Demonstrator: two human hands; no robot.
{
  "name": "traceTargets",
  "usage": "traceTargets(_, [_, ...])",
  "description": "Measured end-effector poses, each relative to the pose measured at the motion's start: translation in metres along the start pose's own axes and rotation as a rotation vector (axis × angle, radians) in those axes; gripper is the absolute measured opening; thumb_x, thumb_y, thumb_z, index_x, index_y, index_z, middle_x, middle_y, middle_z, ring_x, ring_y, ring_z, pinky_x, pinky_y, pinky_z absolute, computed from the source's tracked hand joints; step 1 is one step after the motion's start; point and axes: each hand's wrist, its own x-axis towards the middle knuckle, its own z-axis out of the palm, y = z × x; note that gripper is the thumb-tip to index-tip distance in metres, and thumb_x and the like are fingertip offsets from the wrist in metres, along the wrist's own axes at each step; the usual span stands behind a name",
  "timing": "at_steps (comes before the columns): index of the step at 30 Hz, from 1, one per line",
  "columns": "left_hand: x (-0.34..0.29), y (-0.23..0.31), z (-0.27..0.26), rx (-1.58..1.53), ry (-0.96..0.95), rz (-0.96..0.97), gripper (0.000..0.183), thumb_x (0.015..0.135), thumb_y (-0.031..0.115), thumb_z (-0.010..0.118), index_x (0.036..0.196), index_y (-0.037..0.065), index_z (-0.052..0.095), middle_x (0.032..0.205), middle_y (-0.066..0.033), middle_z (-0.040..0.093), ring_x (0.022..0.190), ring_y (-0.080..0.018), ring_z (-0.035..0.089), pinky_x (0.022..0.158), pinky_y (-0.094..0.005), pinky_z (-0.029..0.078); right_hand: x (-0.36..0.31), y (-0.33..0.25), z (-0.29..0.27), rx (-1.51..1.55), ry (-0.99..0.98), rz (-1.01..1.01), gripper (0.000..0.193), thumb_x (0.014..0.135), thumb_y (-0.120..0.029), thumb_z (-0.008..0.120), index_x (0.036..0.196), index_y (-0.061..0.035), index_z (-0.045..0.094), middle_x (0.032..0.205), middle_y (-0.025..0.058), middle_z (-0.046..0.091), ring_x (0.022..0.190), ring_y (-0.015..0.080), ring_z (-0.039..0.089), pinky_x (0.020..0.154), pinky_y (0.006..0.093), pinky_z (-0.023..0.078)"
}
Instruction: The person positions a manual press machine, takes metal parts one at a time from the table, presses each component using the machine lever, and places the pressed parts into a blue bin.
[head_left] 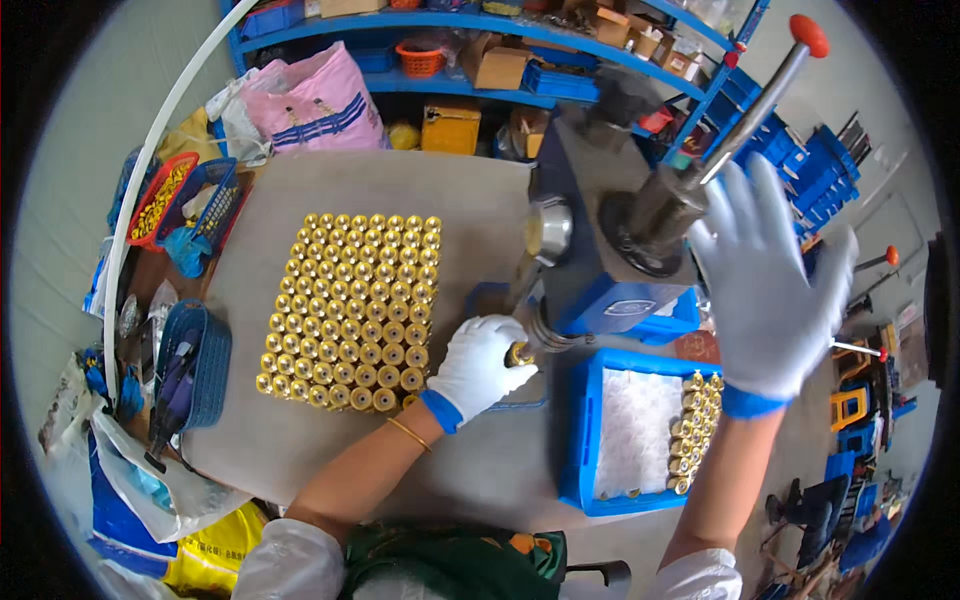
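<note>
My left hand [478,368], in a white glove with a blue cuff, pinches a small brass fitting [518,354] under the ram of a dark blue lever press [610,290]. My right hand [770,290], gloved the same way, is raised to the right of the press with fingers spread. It is close to the steel lever [755,105] with a red knob; whether it touches the lever I cannot tell. Left of my left hand, many brass fittings [350,300] stand upright in tight rows on the grey table [480,195].
A blue tray [582,430] with white lining and several brass fittings [690,440] sits right of the press base. At the left edge are a dark blue basket [205,365] with tools and a red basket [160,200] of small yellow parts. Blue shelving [460,20] stands behind.
</note>
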Motion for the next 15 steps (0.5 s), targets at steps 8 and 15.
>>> traceTargets(8, [-0.055,-0.036,-0.096,0.244,-0.028,-0.020,0.033,0.070,0.032,0.083,0.097,0.018,0.072,0.136,-0.0141,0.050,0.133,-0.0443,0.036,0.110,-0.0548,0.030,-0.127,-0.085,-0.144,-0.211,0.037,-0.027,0.085,0.100,-0.063,0.032,0.156,-0.0010,0.017,0.160,0.0208,0.024,0.145,0.0339,0.029,0.118,0.0467,0.024])
traceTargets(15, [-0.087,-0.032,-0.104,0.373,-0.193,-0.008,0.036,0.071,0.036,0.081,0.103,0.022,0.074,0.140,-0.0131,0.049,0.134,-0.0436,0.036,0.111,-0.0572,0.026,-0.148,-0.074,-0.161,-0.206,0.275,0.002,0.075,0.102,-0.053,0.041,0.153,-0.0001,0.026,0.155,0.0191,0.032,0.138,0.0291,0.040,0.110,0.0400,0.040])
